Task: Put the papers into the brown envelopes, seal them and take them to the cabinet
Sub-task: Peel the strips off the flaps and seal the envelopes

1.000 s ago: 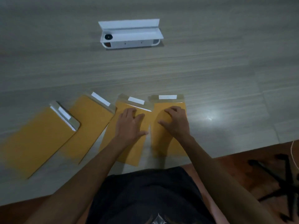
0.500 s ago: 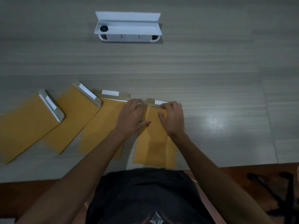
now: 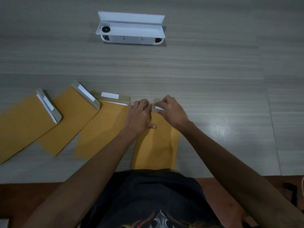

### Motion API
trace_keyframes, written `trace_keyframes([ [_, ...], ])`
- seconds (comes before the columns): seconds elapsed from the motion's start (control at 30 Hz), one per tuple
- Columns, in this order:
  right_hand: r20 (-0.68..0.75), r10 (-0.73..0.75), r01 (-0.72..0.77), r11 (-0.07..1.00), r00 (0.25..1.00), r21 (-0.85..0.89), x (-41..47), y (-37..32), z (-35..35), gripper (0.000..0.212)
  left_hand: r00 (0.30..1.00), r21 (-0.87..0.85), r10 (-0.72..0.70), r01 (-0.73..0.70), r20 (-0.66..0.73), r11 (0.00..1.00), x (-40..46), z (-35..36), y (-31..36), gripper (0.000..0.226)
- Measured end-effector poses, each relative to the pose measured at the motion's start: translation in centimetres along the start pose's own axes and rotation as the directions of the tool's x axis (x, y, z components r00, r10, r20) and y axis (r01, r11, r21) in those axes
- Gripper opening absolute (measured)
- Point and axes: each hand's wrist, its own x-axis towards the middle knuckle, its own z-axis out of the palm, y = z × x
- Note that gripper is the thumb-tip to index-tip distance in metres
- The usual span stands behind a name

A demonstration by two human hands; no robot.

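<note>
Several brown envelopes lie side by side along the near part of the table. The rightmost envelope (image 3: 156,142) lies straight in front of me, and both hands are at its top flap (image 3: 152,108). My left hand (image 3: 139,117) presses its fingers on the left end of the flap. My right hand (image 3: 171,111) pinches the flap's right end at its white strip. The neighbouring envelope (image 3: 102,129) has its flap open, with a white paper edge showing. Two more envelopes (image 3: 69,116) (image 3: 24,122) lie angled further left, flaps raised.
A white open-lidded box (image 3: 131,30) stands at the back of the grey wood-grain table (image 3: 213,79). The table's near edge runs just in front of my body, with brown floor below it. A dark stand's legs show at the lower right edge.
Both hands slid up from the envelope bodies to the rightmost envelope's flap. That flap is folded over and my right hand now pinches its strip. The view shifted slightly.
</note>
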Motion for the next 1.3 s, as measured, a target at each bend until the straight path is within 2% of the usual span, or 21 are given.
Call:
trace_keyframes([
  [0.13, 0.0, 0.013, -0.013, 0.999, 1.0, 0.035, 0.6, -0.2, -0.2, 0.023, 1.0, 0.014, 0.01, -0.01, -0.016, 1.0, 0.0, 0.0, -0.1, 0.094],
  [0.33, -0.01, -0.003, 0.003, 0.999, 1.0, -0.035, 2.4, -0.7, 0.0, 0.004, 1.0, 0.02, 0.009, -0.008, -0.02, 1.0, 0.1, 0.0, -0.3, 0.096],
  [0.43, 0.022, -0.044, 0.046, 0.995, 0.999, -0.09, 2.7, -0.3, 0.1, 0.003, 1.0, 0.025, 0.007, -0.007, -0.018, 1.0, 0.1, 0.0, -0.3, 0.096],
  [0.53, 0.018, -0.067, 0.069, 0.996, 0.998, -0.064, 2.7, -0.1, -0.6, 0.009, 1.0, 0.029, 0.006, -0.006, -0.019, 1.0, 0.2, -0.1, -0.3, 0.096],
  [0.6, -0.051, 0.08, -0.076, 0.994, 0.995, 0.08, 2.7, -0.1, -1.8, 0.008, 1.0, 0.03, 0.011, -0.011, -0.025, 0.999, 0.2, 0.0, -0.3, 0.096],
  [0.67, -0.116, 0.358, -0.301, 0.889, 0.926, 0.344, 2.8, 0.3, -3.1, 0.008, 0.999, 0.028, 0.014, -0.014, -0.032, 1.0, 0.3, 0.0, -0.4, 0.097],
  [0.73, -0.179, 0.566, -0.386, 0.729, 0.805, 0.565, 3.1, 1.1, -3.9, 0.007, 1.0, 0.016, 0.006, -0.005, -0.029, 1.0, 0.3, 0.1, -0.5, 0.099],
  [0.8, -0.141, 0.75, -0.426, 0.508, 0.646, 0.748, 3.7, 2.2, -4.7, 0.009, 1.0, 0.02, -0.005, 0.005, -0.019, 1.0, 0.5, 0.0, -0.4, 0.101],
  [0.87, -0.028, 0.873, -0.411, 0.257, 0.487, 0.875, 4.5, 3.2, -5.6, 0.012, 1.0, 0.02, -0.019, 0.019, -0.007, 1.0, 0.6, -0.2, -0.2, 0.104],
  [0.9, 0.029, 0.897, -0.381, 0.157, 0.44, 0.911, 4.8, 3.6, -5.9, 0.011, 1.0, 0.014, -0.024, 0.024, -0.004, 1.0, 0.6, -0.2, -0.1, 0.106],
  [0.97, 0.077, 0.916, -0.368, 0.079, 0.393, 0.926, 5.1, 4.3, -5.8, 0.007, 1.0, 0.002, -0.022, 0.022, 0.0, 1.0, 0.6, -0.4, -0.1, 0.109],
  [1.0, 0.046, 0.926, -0.404, 0.119, 0.376, 0.907, 4.7, 4.5, -5.8, 0.006, 1.0, 0.001, -0.012, 0.012, 0.005, 1.0, 0.7, -0.5, 0.0, 0.109],
  [1.03, -0.013, 0.927, -0.468, 0.202, 0.375, 0.86, 4.1, 4.3, -5.6, 0.008, 1.0, 0.006, -0.009, 0.009, 0.008, 1.0, 0.6, -0.5, -0.1, 0.107],
  [1.07, -0.089, 0.908, -0.528, 0.315, 0.408, 0.789, 3.1, 4.2, -5.4, 0.011, 1.0, 0.016, -0.003, 0.002, 0.007, 1.0, 0.6, -0.5, -0.1, 0.105],
  [1.13, -0.153, 0.798, -0.577, 0.539, 0.583, 0.614, 0.5, 3.2, -5.0, 0.018, 1.0, 0.033, 0.013, -0.013, 0.001, 0.999, 0.6, -0.4, -0.2, 0.101],
  [1.2, -0.081, 0.646, -0.552, 0.704, 0.759, 0.448, -2.4, 2.5, -4.3, 0.023, 1.0, 0.023, 0.023, -0.023, -0.009, 0.999, 0.5, -0.3, -0.3, 0.098],
  [1.23, -0.064, 0.579, -0.513, 0.764, 0.813, 0.392, -3.7, 2.2, -4.0, 0.024, 1.0, 0.017, 0.027, -0.027, -0.016, 1.0, 0.4, -0.3, -0.3, 0.097],
  [1.3, -0.132, 0.491, -0.425, 0.837, 0.861, 0.345, -5.7, 2.2, -3.0, 0.022, 0.999, 0.003, 0.037, -0.037, -0.033, 0.999, 0.2, -0.3, -0.2, 0.093],
])
